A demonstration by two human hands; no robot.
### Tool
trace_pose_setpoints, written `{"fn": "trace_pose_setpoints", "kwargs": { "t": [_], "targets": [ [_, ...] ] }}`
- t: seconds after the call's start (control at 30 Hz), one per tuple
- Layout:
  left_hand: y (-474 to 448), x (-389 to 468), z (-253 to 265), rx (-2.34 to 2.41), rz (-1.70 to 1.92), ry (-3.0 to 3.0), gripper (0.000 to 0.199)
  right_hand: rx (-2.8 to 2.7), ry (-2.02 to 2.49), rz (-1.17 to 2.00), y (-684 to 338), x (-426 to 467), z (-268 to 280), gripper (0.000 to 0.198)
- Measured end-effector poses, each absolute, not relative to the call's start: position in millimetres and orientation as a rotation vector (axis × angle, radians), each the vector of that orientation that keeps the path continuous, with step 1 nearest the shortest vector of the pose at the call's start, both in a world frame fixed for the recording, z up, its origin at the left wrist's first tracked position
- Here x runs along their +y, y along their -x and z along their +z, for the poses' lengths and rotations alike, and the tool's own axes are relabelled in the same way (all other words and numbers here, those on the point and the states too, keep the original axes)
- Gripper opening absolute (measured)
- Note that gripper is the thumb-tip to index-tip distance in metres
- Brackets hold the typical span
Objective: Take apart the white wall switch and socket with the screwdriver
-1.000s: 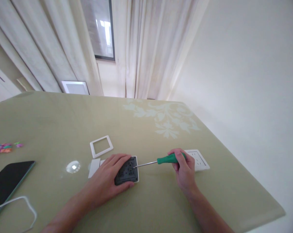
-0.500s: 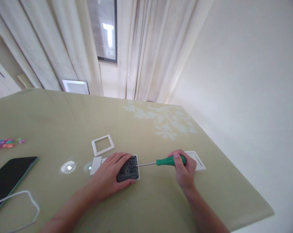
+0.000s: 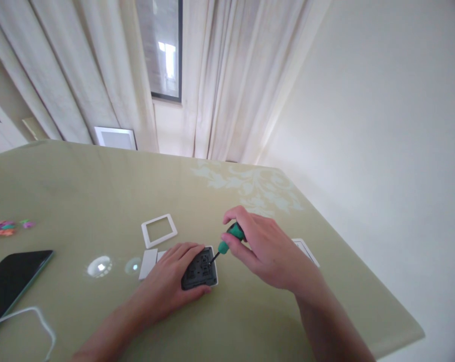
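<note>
My left hand (image 3: 176, 274) grips a wall switch (image 3: 200, 270) on the table, its dark inner side facing up and a white edge showing around it. The fingers lie along its far edge and the thumb along the near one. My right hand (image 3: 261, 246) is closed around the green handle of a screwdriver (image 3: 224, 246). The tool is tilted, and its tip meets the right part of the dark face. Whether a screw sits under the tip is too small to tell. Partly behind my left hand lies a white rectangular piece (image 3: 148, 263).
A white square frame (image 3: 159, 231) lies beyond my left hand. Another white plate (image 3: 305, 251) is partly hidden behind my right hand. At the left are a dark tablet (image 3: 16, 281), a white cable (image 3: 34, 310) and small colourful pieces (image 3: 3, 228). A wall stands right of the table.
My right hand has moved left and up, closer to the switch, tipping the screwdriver from nearly flat to a steeper slant. My left hand keeps its hold; the whole view has shifted slightly.
</note>
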State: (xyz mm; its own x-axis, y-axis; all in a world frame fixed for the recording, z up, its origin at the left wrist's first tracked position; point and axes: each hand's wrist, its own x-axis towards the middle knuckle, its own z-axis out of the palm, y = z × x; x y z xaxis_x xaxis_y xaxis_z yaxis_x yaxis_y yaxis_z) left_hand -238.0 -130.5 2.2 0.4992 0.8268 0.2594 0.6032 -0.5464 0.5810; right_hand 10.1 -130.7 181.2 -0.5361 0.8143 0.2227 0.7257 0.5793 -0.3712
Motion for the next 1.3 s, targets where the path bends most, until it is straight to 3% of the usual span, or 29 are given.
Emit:
{"fn": "trace_pose_setpoints", "kwargs": {
  "t": [0.23, 0.33, 0.43, 0.67, 0.8, 0.9, 1.13, 1.3],
  "targets": [
    [241.4, -132.2, -2.4, 1.204, 0.738, -2.312, 0.072, -2.575, 0.953, 0.427, -24.7, -130.7, 181.9, 0.016],
    [243.1, -133.3, -3.8, 1.211, 0.741, -2.305, 0.072, -2.526, 1.058, 0.247, -12.6, -129.5, 173.9, 0.017],
    [244.1, -134.4, -5.3, 1.234, 0.725, -2.305, 0.073, -2.461, 1.153, 0.077, -2.6, -121.6, 166.1, 0.031],
    [244.4, -135.1, -7.4, 1.216, 0.745, -2.314, 0.073, -2.620, 0.830, 0.370, -17.7, -112.2, 180.7, 0.017],
    [244.2, -135.5, -7.5, 1.218, 0.737, -2.328, 0.074, -2.506, 1.054, 0.190, -9.1, -118.3, 173.1, 0.018],
    [243.4, -136.3, -5.5, 1.233, 0.736, -2.327, 0.073, -2.364, 1.259, -0.083, 4.6, -121.1, 165.4, 0.035],
    [241.6, -136.9, -4.4, 1.214, 0.779, -2.332, 0.072, -2.601, 0.879, 0.257, -7.8, -114.5, 178.8, 0.013],
    [242.7, -136.0, -6.4, 1.196, 0.785, -2.376, 0.076, -2.364, 1.240, 0.018, -3.7, -113.3, 167.2, 0.030]
  ]
}}
